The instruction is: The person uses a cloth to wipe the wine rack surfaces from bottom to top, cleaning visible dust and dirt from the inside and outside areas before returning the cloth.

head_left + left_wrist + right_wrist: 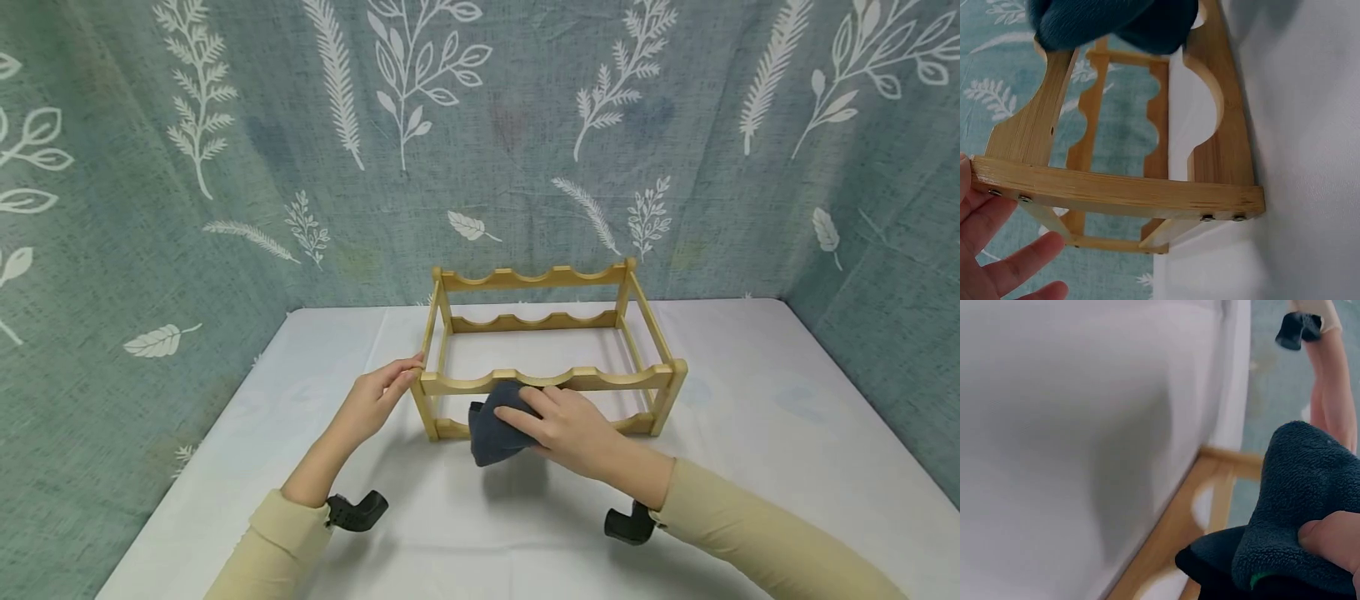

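Observation:
A two-tier wooden bottle rack with scalloped rails stands on the white-covered table. My left hand holds its front left corner post; in the left wrist view the thumb side of that hand lies at the post's end, other fingers spread apart. My right hand grips a folded dark blue cloth against the front upper rail, left of its middle. Close up in the right wrist view, the thumb presses into the fuzzy cloth. The cloth hides part of the front rails.
The white table extends around the rack on both sides and in front. A green-grey curtain with white leaf prints hangs behind the table and along its sides. Black wrist devices sit on both forearms.

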Demonstrator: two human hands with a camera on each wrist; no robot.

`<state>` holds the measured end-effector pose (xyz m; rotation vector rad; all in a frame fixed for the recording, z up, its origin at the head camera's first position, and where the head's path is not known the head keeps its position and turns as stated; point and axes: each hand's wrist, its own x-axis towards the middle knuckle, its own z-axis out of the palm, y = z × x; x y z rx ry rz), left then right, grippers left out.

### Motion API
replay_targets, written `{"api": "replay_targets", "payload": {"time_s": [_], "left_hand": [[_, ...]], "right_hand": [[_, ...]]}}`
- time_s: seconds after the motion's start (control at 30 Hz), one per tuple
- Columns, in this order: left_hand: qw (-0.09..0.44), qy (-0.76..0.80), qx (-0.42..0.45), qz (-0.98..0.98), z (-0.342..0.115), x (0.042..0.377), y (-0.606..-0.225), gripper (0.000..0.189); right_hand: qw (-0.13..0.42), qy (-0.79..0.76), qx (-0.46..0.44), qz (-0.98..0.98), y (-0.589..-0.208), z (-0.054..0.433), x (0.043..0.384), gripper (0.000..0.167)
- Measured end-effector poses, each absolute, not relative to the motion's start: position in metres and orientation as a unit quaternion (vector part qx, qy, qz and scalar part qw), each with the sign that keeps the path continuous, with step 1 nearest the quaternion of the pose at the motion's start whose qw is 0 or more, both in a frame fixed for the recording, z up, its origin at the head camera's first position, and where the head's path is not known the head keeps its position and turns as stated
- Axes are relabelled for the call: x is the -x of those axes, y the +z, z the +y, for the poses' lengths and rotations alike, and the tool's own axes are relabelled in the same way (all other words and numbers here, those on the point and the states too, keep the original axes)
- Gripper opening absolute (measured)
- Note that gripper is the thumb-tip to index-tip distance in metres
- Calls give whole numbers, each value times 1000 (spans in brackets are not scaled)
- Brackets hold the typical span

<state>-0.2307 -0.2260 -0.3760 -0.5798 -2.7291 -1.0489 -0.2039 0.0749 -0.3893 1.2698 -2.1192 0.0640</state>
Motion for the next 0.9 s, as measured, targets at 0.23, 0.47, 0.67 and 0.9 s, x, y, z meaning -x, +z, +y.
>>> {"api": "replay_targets", "payload": {"time_s": [0.23, 0.47, 0.67, 0.9], "left_hand": [[76, -355, 195, -911, -224, 232, -376, 39], [72, -359, 198, -909, -223, 233, -377, 41], [74, -354, 191, -913, -224, 231, -377, 42], [77, -354, 189, -913, -226, 232, -377, 39]], "right_hand": [[337, 17, -510, -792, -389, 31, 210, 65], [337, 6, -492, -802, -388, 26, 211, 65], [334, 36, -472, -815, -385, 59, 207, 67], [329, 88, -429, -837, -382, 115, 201, 69]]}}
